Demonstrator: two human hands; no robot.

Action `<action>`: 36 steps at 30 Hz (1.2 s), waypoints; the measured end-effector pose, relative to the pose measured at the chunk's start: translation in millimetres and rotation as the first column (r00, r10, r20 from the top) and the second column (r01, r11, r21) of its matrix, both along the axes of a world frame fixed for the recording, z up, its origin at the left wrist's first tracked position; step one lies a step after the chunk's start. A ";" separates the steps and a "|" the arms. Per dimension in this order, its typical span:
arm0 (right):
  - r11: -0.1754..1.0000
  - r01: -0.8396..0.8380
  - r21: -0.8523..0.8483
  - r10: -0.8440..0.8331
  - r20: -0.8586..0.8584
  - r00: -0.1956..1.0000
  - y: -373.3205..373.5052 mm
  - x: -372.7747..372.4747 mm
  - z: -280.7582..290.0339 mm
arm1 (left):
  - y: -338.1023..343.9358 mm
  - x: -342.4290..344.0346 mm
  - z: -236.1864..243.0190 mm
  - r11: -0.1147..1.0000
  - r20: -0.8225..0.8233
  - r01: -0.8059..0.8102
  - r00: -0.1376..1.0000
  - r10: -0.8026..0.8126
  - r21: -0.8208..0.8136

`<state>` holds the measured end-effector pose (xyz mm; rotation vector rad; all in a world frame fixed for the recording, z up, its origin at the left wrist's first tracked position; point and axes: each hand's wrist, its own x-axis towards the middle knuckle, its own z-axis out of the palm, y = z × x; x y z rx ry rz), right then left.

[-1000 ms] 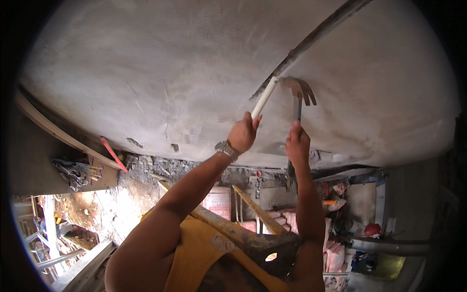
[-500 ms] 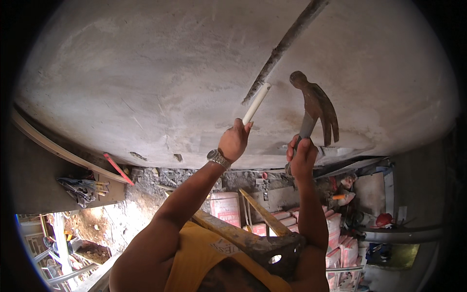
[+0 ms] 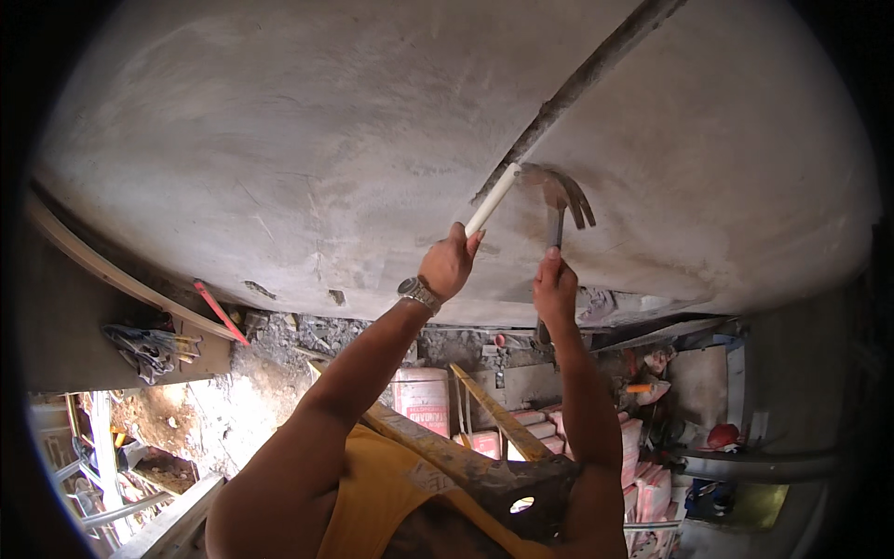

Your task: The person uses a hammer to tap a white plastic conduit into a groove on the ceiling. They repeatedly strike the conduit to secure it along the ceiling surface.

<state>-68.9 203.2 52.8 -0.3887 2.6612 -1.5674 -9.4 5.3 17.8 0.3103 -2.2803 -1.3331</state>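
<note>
My left hand (image 3: 447, 265), with a metal watch on its wrist, is closed around the lower end of a short white pipe (image 3: 492, 201). The pipe's upper end lies at a dark groove (image 3: 570, 96) that runs diagonally across the grey plastered wall (image 3: 307, 140). To the right, my right hand (image 3: 556, 291) grips the handle of a claw hammer (image 3: 557, 219). Its head is slightly smeared by motion and is close beside the pipe's upper end. Whether the two touch, I cannot tell.
A yellow ladder (image 3: 503, 410) stands below my arms. Red-and-white sacks (image 3: 421, 399) are stacked behind it. Rubble (image 3: 279, 345) covers the floor by the wall's foot. A red bar (image 3: 221, 312) leans at the left, near a bundled cloth (image 3: 149, 352).
The hammer has swung left, bringing its head from well right of the pipe to beside its upper end. My left hand keeps its grip on the pipe. The view has shifted slightly.
</note>
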 end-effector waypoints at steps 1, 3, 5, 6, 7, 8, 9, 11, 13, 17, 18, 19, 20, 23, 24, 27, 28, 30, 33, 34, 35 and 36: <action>1.000 0.022 0.011 -0.021 -0.075 0.997 -8.7 4.4 14.3 | -4.3 2.4 -0.1 1.000 0.018 -0.013 1.000 0.013 0.005; 0.971 -0.043 -0.235 0.053 0.036 0.998 -14.2 23.6 41.2 | -1.5 3.3 0.4 0.999 -0.010 -0.022 1.000 0.023 0.042; 0.907 -0.153 -0.392 0.143 -0.055 0.988 -13.3 42.2 56.7 | 2.8 2.7 -0.5 0.997 -0.019 -0.002 1.000 0.004 0.075; 0.890 -0.231 -0.394 0.166 -0.194 0.967 -16.3 44.0 59.0 | 3.0 1.8 0.2 0.997 -0.013 -0.002 1.000 0.003 0.076; 0.872 -0.307 -0.381 0.180 -0.335 0.925 -20.7 43.8 62.5 | 3.7 1.4 5.4 0.997 -0.012 0.001 1.000 0.000 0.079; 0.854 -0.380 -0.355 0.190 -0.468 0.863 -23.0 43.8 63.7 | 4.4 2.9 8.7 0.997 -0.011 0.004 1.000 -0.003 0.081; 0.866 -0.389 -0.315 0.211 -0.475 0.854 -20.1 41.9 53.3 | 5.1 5.9 9.4 0.997 -0.017 0.014 1.000 -0.012 0.071; 0.983 -0.181 -0.015 0.170 -0.283 0.944 -23.3 33.2 44.6 | 6.3 7.3 13.3 0.998 -0.047 0.017 0.999 -0.015 0.056; 0.968 -0.029 0.250 0.080 -0.196 0.977 -32.2 33.1 49.3 | 13.9 9.4 18.0 0.998 -0.101 -0.010 0.995 0.016 0.055; 0.967 -0.065 -0.245 0.121 0.223 0.967 -16.5 55.2 53.4 | -4.4 19.6 33.7 0.997 -0.079 0.077 0.994 -0.077 -0.006; 0.960 -0.086 -0.265 0.135 0.172 0.976 -17.1 52.7 56.0 | -8.7 14.8 31.3 0.997 -0.051 0.080 0.995 -0.081 -0.021; 0.955 -0.101 -0.279 0.143 0.136 0.980 -15.1 56.4 60.4 | -10.3 13.8 25.8 0.996 -0.008 0.087 0.996 -0.087 -0.028; 0.949 -0.115 -0.292 0.150 0.100 0.984 -13.3 59.6 65.4 | -10.8 15.3 20.9 0.995 0.035 0.095 0.995 -0.094 -0.035; 0.929 -0.160 -0.333 0.190 0.059 0.980 -7.0 58.8 71.5 | -5.6 29.1 27.2 0.993 0.046 0.116 0.992 -0.116 0.001; 0.922 -0.166 -0.351 0.194 0.048 0.980 -3.6 59.3 71.0 | -1.8 34.7 29.5 0.985 -0.010 0.157 0.987 -0.158 -0.073; 0.893 -0.176 -0.414 0.196 0.007 0.981 -7.5 65.1 74.4 | 2.3 48.5 15.8 0.971 0.013 0.216 0.976 -0.216 -0.106; 0.883 -0.194 -0.426 0.207 -0.017 0.978 -6.3 64.2 73.2 | -0.5 46.1 11.9 0.978 -0.010 0.188 0.982 -0.190 -0.093; 0.863 -0.233 -0.449 0.228 -0.067 0.971 -3.0 62.7 69.0 | -9.0 40.1 7.5 0.989 -0.056 0.133 0.989 -0.136 -0.065; 0.932 -0.152 -0.328 0.117 -0.123 0.985 -7.2 64.2 70.2 | -14.5 24.0 10.6 0.992 -0.116 0.108 0.986 -0.116 -0.072; 0.927 -0.129 -0.353 0.085 -0.137 0.987 -9.6 64.3 70.6 | -16.8 17.7 13.4 0.992 -0.125 0.102 0.986 -0.110 -0.071; 0.920 -0.107 -0.378 0.053 -0.151 0.987 -12.0 65.2 70.4 | -17.7 11.7 12.7 0.993 -0.143 0.092 0.984 -0.102 -0.074; 0.911 -0.085 -0.403 0.020 -0.163 0.986 -13.2 65.9 70.8 | -18.2 8.5 12.0 0.994 -0.134 0.091 0.986 -0.099 -0.062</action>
